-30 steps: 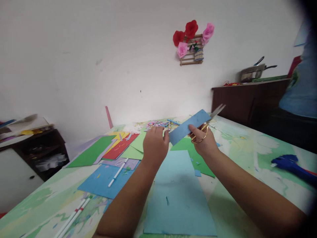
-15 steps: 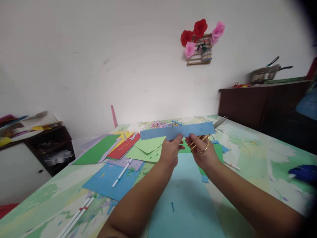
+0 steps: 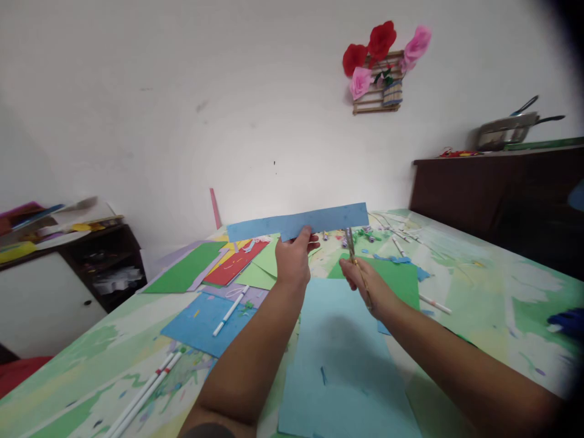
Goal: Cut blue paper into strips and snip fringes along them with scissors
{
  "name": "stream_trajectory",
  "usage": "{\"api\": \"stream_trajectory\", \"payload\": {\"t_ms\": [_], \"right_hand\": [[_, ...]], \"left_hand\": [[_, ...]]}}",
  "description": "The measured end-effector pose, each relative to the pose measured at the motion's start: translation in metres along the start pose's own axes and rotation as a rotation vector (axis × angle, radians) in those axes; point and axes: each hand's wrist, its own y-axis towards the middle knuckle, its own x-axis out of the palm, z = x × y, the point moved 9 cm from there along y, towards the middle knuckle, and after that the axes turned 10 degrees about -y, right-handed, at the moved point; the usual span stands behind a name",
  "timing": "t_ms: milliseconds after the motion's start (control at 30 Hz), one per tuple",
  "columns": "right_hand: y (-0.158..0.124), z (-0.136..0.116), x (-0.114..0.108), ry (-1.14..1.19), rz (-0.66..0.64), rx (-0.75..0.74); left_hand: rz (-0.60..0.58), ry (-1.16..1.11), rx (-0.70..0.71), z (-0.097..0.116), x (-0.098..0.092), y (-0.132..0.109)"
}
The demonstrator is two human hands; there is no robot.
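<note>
My left hand (image 3: 294,258) pinches a long blue paper strip (image 3: 328,219) at its lower edge, a bit left of its middle, and holds it up above the table. In my right hand (image 3: 371,283) is a pair of scissors (image 3: 351,240) with gold handles, the blades pointing up just below the strip's right part. Whether the blades touch the paper I cannot tell. Under both hands lies a light blue sheet (image 3: 342,347) with a thin blue scrap (image 3: 323,375) on it. A green sheet (image 3: 401,277) shows behind my right hand.
Green (image 3: 187,267), red (image 3: 235,264) and blue sheets (image 3: 196,322) lie at the left among white pens (image 3: 231,310) and paper scraps. A dark blue object (image 3: 566,320) is at the right edge. A dark cabinet (image 3: 493,182) stands back right, a shelf unit (image 3: 50,292) at left.
My right hand has let go of the strip, moved down, and turned the scissors upright. The strip, now in my left hand alone, has shifted left and up. The view has shifted slightly.
</note>
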Motion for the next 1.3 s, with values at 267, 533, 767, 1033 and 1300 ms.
{"api": "stream_trajectory", "payload": {"t_ms": [267, 533, 767, 1033, 1300], "right_hand": [[-0.021, -0.016, 0.037, -0.125, -0.173, -0.076], [-0.020, -0.017, 0.034, -0.048, -0.219, -0.092], [-0.021, -0.026, 0.034, -0.031, -0.249, -0.121], [-0.024, -0.030, 0.034, -0.049, -0.230, -0.128], [-0.026, -0.031, 0.036, -0.090, -0.242, -0.120]], "left_hand": [[0.019, 0.005, 0.071, 0.008, -0.001, -0.003], [-0.079, 0.073, 0.047, 0.003, 0.011, -0.017], [-0.043, 0.073, 0.018, -0.002, 0.009, -0.020], [-0.021, -0.024, -0.057, -0.006, 0.011, -0.026], [0.001, -0.133, -0.149, -0.008, 0.013, -0.029]]}}
